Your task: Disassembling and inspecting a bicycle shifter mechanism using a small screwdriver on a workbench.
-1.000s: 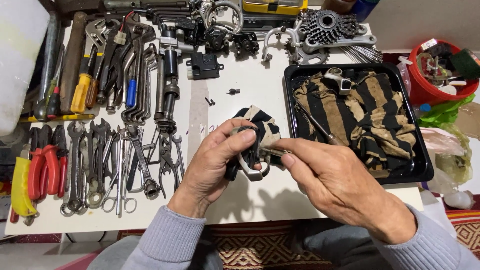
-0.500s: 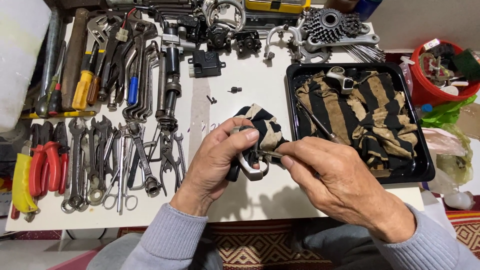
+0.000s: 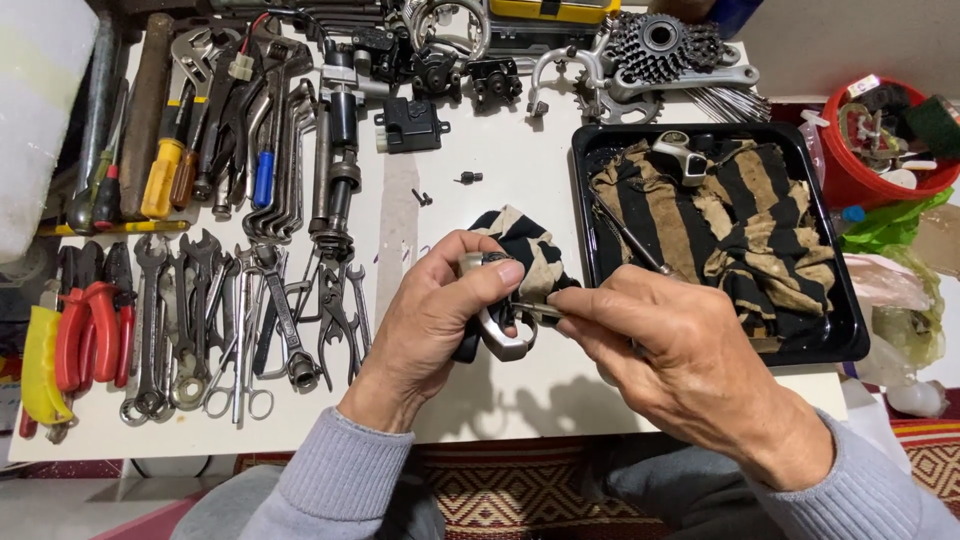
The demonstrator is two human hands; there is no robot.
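Observation:
My left hand (image 3: 435, 310) grips a small silver metal bicycle part (image 3: 500, 335) together with a black-and-tan striped rag (image 3: 525, 250), just above the white table (image 3: 520, 180). My right hand (image 3: 665, 345) pinches a thin metal tool (image 3: 535, 310) whose tip is at the silver part. Both hands meet near the table's front edge, between the rows of tools and the black tray (image 3: 850, 335).
Wrenches (image 3: 200, 300), pliers (image 3: 90, 325) and screwdrivers (image 3: 165, 170) lie in rows on the left. Bicycle parts and a sprocket cluster (image 3: 655, 45) sit at the back. The tray holds a striped cloth (image 3: 760, 225) and a metal piece (image 3: 685, 155). A red bucket (image 3: 850, 175) stands at the right.
Both hands stayed in place. My right hand's fingers shifted slightly at the silver part, and the striped rag moved a little under my left hand.

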